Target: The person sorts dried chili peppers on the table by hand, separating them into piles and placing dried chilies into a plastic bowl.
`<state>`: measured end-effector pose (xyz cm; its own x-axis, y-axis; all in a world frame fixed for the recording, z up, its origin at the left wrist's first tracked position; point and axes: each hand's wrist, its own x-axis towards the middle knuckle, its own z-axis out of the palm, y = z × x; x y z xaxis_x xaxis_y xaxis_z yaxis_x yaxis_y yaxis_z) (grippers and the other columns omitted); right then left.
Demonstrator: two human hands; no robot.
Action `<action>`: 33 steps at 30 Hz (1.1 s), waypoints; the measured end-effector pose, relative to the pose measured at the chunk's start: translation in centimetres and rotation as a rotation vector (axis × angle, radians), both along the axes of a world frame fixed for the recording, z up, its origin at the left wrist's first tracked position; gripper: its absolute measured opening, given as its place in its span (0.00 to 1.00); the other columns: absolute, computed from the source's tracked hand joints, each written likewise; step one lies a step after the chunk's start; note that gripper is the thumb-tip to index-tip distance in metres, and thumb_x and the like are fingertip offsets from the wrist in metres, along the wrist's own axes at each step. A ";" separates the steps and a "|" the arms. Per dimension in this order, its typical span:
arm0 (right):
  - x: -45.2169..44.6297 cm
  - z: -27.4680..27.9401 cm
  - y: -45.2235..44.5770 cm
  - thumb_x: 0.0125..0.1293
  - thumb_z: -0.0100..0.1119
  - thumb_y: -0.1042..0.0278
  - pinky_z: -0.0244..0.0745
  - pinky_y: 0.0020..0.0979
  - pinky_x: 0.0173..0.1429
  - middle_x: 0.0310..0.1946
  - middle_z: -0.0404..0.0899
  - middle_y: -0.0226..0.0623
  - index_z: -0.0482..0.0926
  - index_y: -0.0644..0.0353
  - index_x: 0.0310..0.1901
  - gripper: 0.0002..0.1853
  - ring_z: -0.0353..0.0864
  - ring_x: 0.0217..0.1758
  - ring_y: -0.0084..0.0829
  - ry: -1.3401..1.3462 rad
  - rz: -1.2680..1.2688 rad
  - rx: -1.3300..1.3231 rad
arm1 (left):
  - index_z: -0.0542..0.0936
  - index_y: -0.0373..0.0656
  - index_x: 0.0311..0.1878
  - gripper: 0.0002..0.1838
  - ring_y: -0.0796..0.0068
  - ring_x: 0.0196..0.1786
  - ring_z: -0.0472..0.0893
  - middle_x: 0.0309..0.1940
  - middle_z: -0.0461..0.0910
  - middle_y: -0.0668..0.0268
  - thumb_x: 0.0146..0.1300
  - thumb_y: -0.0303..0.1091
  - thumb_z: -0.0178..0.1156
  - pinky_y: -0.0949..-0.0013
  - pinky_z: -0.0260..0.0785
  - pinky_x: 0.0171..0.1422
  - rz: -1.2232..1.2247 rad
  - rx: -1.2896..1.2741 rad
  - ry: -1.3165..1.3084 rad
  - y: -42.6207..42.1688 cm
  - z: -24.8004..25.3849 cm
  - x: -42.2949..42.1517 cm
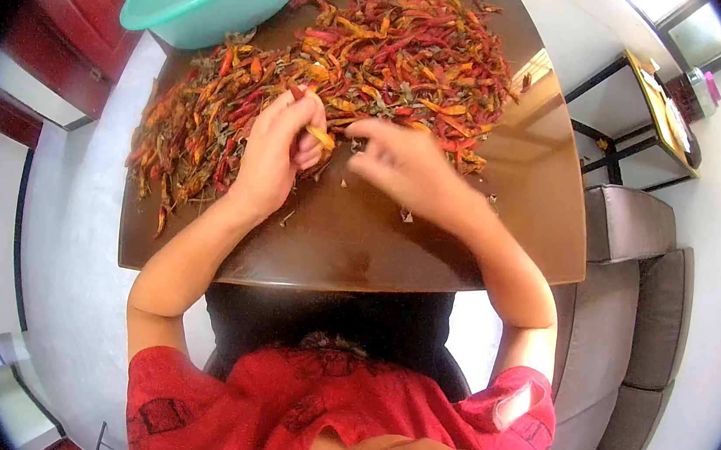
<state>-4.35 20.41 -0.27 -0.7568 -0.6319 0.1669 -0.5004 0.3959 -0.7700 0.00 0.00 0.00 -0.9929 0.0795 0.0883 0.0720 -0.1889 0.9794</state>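
A wide heap of dried chili peppers (413, 55), red, orange and yellow with bits of dry leaf mixed in, covers the back and left of the brown table. At the heap's near edge, my left hand (276, 146) is closed around a yellowish dried chili pepper (321, 138), which sticks out between the fingers. A reddish tip also shows at the top of this hand. Just to the right, my right hand (402, 163) is blurred by motion, its thumb and forefinger apart. I make out nothing in it.
A turquoise basin (211, 12) with some red pieces inside stands at the table's back left. Small scraps lie on the brown tabletop (358, 247) near my hands. To the right are a grey sofa (603, 338) and a small shelf (663, 103) with papers.
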 end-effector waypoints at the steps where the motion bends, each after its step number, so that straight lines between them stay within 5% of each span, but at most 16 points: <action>1: -0.9 0.2 0.9 0.60 0.65 0.65 0.78 0.37 0.43 0.31 0.84 0.47 0.83 0.57 0.44 0.11 0.85 0.34 0.36 0.077 -0.082 -0.035 | 0.66 0.48 0.34 0.15 0.77 0.26 0.64 0.26 0.65 0.70 0.75 0.45 0.46 0.71 0.58 0.31 -0.086 0.233 -0.067 0.0 -0.1 -0.3; 2: -2.1 0.7 2.1 0.61 0.62 0.65 0.78 0.39 0.42 0.31 0.84 0.46 0.84 0.57 0.42 0.09 0.85 0.35 0.41 0.167 -0.158 -0.044 | 0.65 0.49 0.32 0.15 0.78 0.26 0.64 0.26 0.65 0.70 0.76 0.44 0.46 0.71 0.57 0.31 -0.171 0.467 -0.135 0.1 -0.2 -0.4; 5: -4.7 2.2 5.1 0.63 0.57 0.58 0.77 0.40 0.44 0.34 0.83 0.48 0.84 0.59 0.38 0.13 0.84 0.39 0.47 0.333 -0.434 0.122 | 0.64 0.50 0.31 0.16 0.78 0.26 0.66 0.26 0.67 0.71 0.76 0.45 0.45 0.72 0.60 0.33 -0.180 0.510 -0.233 -0.3 -0.3 -0.5; 10: -5.0 3.6 7.2 0.61 0.59 0.58 0.77 0.42 0.47 0.34 0.83 0.48 0.84 0.60 0.38 0.13 0.83 0.41 0.48 0.102 -0.224 0.245 | 0.71 0.48 0.39 0.13 0.77 0.29 0.71 0.28 0.72 0.72 0.76 0.46 0.47 0.72 0.65 0.33 -0.076 0.465 -0.333 1.0 0.3 0.1; 14: -3.2 1.7 4.8 0.58 0.63 0.57 0.77 0.43 0.48 0.34 0.83 0.48 0.84 0.60 0.39 0.15 0.83 0.42 0.47 0.318 -0.199 0.504 | 0.72 0.47 0.43 0.12 0.82 0.25 0.63 0.24 0.64 0.74 0.76 0.44 0.48 0.78 0.55 0.27 -0.198 0.459 -0.315 0.6 0.0 -0.1; 21: -3.7 3.1 5.0 0.58 0.64 0.58 0.76 0.41 0.42 0.31 0.82 0.48 0.85 0.62 0.37 0.14 0.82 0.37 0.47 0.233 -0.253 0.286 | 0.72 0.45 0.43 0.11 0.86 0.21 0.60 0.23 0.63 0.76 0.75 0.42 0.50 0.81 0.51 0.22 -0.230 0.432 -0.337 0.4 -0.9 -0.4; 23: -3.8 2.7 4.7 0.59 0.65 0.59 0.74 0.37 0.39 0.29 0.82 0.46 0.84 0.65 0.37 0.15 0.81 0.32 0.41 0.199 -0.245 0.162 | 0.72 0.43 0.46 0.11 0.87 0.22 0.60 0.23 0.62 0.76 0.75 0.41 0.52 0.81 0.51 0.22 -0.239 0.434 -0.356 0.3 -1.0 -0.4; 26: -2.9 2.5 3.5 0.63 0.65 0.64 0.69 0.26 0.34 0.23 0.76 0.32 0.82 0.68 0.34 0.12 0.71 0.29 0.17 -0.004 -0.125 -0.052 | 0.71 0.38 0.59 0.18 0.88 0.22 0.60 0.23 0.61 0.77 0.73 0.39 0.54 0.82 0.52 0.22 -0.222 0.376 -0.345 0.9 -0.2 -0.2; 33: -0.9 0.1 0.6 0.68 0.60 0.64 0.63 0.23 0.29 0.18 0.71 0.23 0.78 0.65 0.27 0.14 0.67 0.25 0.13 -0.355 0.154 -0.066 | 0.76 0.38 0.52 0.14 0.88 0.21 0.59 0.21 0.61 0.78 0.73 0.38 0.55 0.81 0.51 0.25 -0.126 0.200 -0.265 1.1 -0.3 0.2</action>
